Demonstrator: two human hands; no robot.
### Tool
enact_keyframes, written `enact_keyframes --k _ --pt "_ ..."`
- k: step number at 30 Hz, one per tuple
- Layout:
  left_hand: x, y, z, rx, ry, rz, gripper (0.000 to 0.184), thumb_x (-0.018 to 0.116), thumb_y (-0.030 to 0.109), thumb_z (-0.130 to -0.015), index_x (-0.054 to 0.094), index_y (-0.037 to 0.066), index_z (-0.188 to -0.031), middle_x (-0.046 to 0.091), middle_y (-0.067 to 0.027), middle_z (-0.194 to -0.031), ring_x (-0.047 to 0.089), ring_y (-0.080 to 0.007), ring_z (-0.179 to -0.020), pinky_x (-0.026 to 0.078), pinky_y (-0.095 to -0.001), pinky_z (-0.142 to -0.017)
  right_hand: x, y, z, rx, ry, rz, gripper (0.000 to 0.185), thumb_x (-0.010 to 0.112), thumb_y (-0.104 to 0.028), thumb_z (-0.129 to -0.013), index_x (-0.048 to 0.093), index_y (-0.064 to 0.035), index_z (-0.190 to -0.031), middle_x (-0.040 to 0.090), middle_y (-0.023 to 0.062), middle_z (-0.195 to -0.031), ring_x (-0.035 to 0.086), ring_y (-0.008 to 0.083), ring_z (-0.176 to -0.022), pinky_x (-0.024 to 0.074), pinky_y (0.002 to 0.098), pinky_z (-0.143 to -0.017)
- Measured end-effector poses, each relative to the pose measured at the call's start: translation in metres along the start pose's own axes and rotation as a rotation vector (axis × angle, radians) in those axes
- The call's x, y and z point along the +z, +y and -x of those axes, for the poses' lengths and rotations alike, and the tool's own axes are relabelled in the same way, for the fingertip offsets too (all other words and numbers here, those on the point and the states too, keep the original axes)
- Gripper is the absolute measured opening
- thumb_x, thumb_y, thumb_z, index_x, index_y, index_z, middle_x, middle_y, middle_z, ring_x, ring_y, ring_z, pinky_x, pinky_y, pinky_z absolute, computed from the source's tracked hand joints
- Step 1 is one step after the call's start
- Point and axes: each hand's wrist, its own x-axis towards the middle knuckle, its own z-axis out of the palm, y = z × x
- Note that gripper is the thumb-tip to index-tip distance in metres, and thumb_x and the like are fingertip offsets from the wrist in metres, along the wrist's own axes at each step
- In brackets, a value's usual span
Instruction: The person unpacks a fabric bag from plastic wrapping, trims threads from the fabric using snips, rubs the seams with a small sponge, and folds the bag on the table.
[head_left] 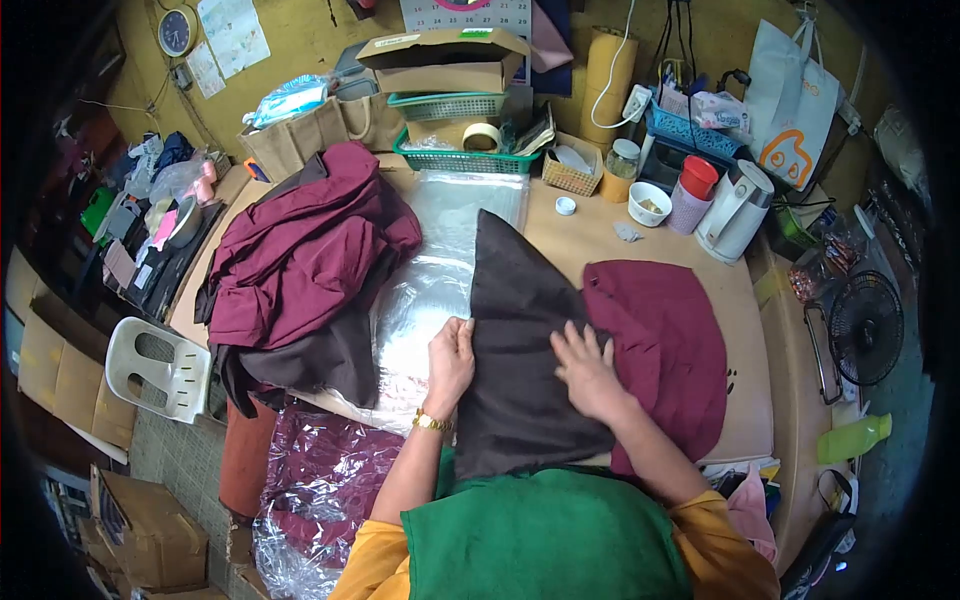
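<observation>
A black cloth piece [530, 370] lies over the table's front middle, its top narrowing to a point. My left hand [452, 362] pinches its left edge, fingers curled. Spread flat on the cloth's right part is my right hand [588, 372]. Maroon fabric [670, 350] joins or lies against the black cloth on the right, partly under my right forearm. Clear plastic sheets or bags [430, 260] lie left of the black cloth. Beyond them is a heap of maroon and black garments [300, 250].
At the back stand green baskets [470, 160] with a cardboard box [440, 62] above. A white bowl [649, 204], red cup [698, 177] and electric kettle [735, 212] are at the back right. Plastic-wrapped maroon cloth [320, 490] is below the table's front left, near a white chair [158, 370].
</observation>
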Motion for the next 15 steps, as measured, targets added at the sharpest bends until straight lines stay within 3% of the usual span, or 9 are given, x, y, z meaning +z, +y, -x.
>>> enact_keyframes --k 1,5,7,9,10,13,15 --pt "0.006 -0.002 -0.002 0.024 0.002 -0.032 0.028 0.053 0.015 -0.101 0.052 -0.002 -0.078 0.042 -0.014 -0.059 0.037 -0.0139 -0.056 0.039 -0.0326 -0.055 -0.004 0.014 -0.011 0.001 -0.019 -0.045 0.054 0.051 -0.016 -0.097 0.035 -0.0067 -0.147 0.024 0.0192 -0.157 0.015 0.0432 -0.146 0.0128 0.0668 -0.113" --pt "0.021 -0.016 -0.012 0.012 -0.002 -0.151 0.029 0.056 0.018 -0.099 0.054 -0.003 -0.079 0.049 -0.021 -0.063 0.048 -0.025 -0.056 0.043 -0.0395 -0.058 -0.033 0.048 -0.049 -0.03 -0.142 -0.127 0.051 0.051 -0.016 -0.097 0.038 -0.0072 -0.146 0.026 0.0166 -0.157 0.019 0.0426 -0.145 0.0175 0.0667 -0.113" --pt "0.024 -0.014 -0.012 0.003 -0.014 -0.197 0.03 0.057 0.021 -0.098 0.056 -0.003 -0.081 0.053 -0.0226 -0.065 0.053 -0.0288 -0.057 0.043 -0.0415 -0.059 -0.058 0.031 -0.051 0.066 -0.253 0.109 0.05 0.051 -0.017 -0.097 0.04 -0.0065 -0.145 0.028 0.0177 -0.156 0.022 0.0423 -0.144 0.0211 0.0669 -0.111" --pt "0.025 -0.008 -0.009 0.083 0.008 -0.07 0.033 0.06 0.027 -0.097 0.06 -0.005 -0.086 0.06 -0.0253 -0.071 0.058 -0.0353 -0.062 0.045 -0.0437 -0.062 -0.065 -0.004 -0.041 -0.062 -0.128 -0.068 0.05 0.05 -0.018 -0.098 0.04 -0.0046 -0.145 0.029 0.0197 -0.155 0.026 0.041 -0.144 0.0232 0.0669 -0.11" --pt "0.022 -0.005 -0.007 0.077 0.008 -0.074 0.033 0.06 0.027 -0.097 0.06 -0.005 -0.086 0.06 -0.0253 -0.071 0.058 -0.0353 -0.062 0.045 -0.0437 -0.062 -0.056 -0.018 -0.036 -0.123 -0.075 -0.231 0.05 0.049 -0.018 -0.098 0.039 -0.0037 -0.144 0.03 0.0203 -0.155 0.026 0.0405 -0.143 0.0233 0.067 -0.11" --pt "0.004 0.001 -0.004 0.07 -0.167 -0.255 0.036 0.062 0.029 -0.095 0.062 -0.007 -0.09 0.062 -0.0216 -0.07 0.057 -0.0306 -0.059 0.047 -0.0411 -0.061 -0.014 -0.049 -0.037 -0.112 0.03 -0.153 0.048 0.046 -0.012 -0.098 0.039 -0.0013 -0.144 0.033 0.0206 -0.153 0.026 0.0381 -0.144 0.0191 0.067 -0.112" --pt "-0.014 0.0 0.001 -0.146 -0.544 -0.264 0.031 0.06 0.023 -0.096 0.064 -0.006 -0.088 0.062 -0.0133 -0.066 0.055 -0.0193 -0.055 0.047 -0.0349 -0.056 0.02 -0.034 -0.049 -0.081 0.128 -0.107 0.049 0.046 -0.01 -0.096 0.04 -0.0013 -0.144 0.033 0.0202 -0.153 0.027 0.0372 -0.144 0.0172 0.0666 -0.112"
